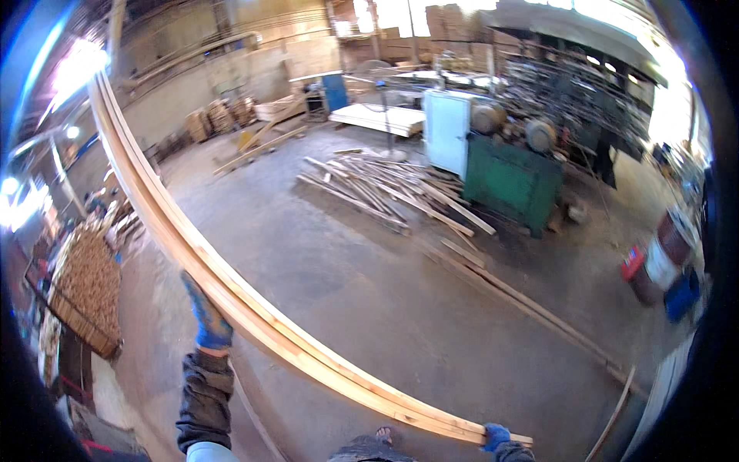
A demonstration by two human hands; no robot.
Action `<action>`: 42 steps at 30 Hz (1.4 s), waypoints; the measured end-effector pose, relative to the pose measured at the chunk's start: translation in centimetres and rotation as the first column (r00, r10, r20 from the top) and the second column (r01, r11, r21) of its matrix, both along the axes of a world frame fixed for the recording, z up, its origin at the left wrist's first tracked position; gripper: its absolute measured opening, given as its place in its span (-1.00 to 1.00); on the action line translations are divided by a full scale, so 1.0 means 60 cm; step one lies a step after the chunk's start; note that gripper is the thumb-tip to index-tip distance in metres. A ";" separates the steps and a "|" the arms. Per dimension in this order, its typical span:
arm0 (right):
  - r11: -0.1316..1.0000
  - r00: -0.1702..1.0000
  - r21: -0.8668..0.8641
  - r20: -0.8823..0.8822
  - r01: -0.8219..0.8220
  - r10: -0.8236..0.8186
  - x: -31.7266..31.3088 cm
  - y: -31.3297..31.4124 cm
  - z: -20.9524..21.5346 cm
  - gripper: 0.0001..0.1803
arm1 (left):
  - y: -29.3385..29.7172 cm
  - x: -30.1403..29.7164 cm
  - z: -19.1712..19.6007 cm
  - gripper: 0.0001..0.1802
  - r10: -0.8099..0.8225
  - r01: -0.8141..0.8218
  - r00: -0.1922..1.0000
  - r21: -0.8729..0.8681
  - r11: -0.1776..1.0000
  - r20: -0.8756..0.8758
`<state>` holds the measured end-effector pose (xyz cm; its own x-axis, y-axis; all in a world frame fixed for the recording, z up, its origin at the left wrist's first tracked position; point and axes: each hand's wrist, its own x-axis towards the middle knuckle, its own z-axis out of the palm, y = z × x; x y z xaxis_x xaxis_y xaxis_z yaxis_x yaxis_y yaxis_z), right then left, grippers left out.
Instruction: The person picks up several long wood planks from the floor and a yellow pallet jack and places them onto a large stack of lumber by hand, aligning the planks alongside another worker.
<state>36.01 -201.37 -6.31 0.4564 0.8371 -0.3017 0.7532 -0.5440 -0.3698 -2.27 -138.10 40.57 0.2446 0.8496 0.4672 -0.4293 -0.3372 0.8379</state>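
Two gloved hands were on a bundle of at least two long wooden boards point(258, 317); the exact number could not be told. The bundle slanted from upper left to lower right above the floor point(346, 308). The right hand point(497, 436) had its fingers closed around the near end. The left hand point(209, 319) supported the underside further along; its finger closure could not be told. One green cabinet point(512, 185) and two motors point(541, 135) stood beyond, beside one pile of loose strips point(385, 189), uncounted.
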 end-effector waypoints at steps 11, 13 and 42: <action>0.860 0.994 -0.508 0.060 -0.053 0.097 0.318 0.504 0.458 -0.70 | 0.321 0.027 -0.336 -0.17 0.377 -0.169 0.908 -0.662 0.731 0.185; 0.846 0.988 -0.527 0.065 -0.082 0.137 0.351 0.649 0.515 -0.69 | 0.390 -0.020 -0.463 -0.17 0.407 -0.209 0.898 -0.654 0.727 0.165; 0.527 0.585 -0.548 0.081 -0.650 0.807 0.699 2.877 0.475 -0.68 | 1.859 -0.033 -0.641 0.08 0.894 -0.537 0.449 -0.798 0.274 0.005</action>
<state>77.94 -28.74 22.20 -0.1310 0.7284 -0.6725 0.9736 0.2224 0.0513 -4.23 -26.54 2.13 -0.6801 0.6174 -0.3954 -0.6104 -0.1783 0.7717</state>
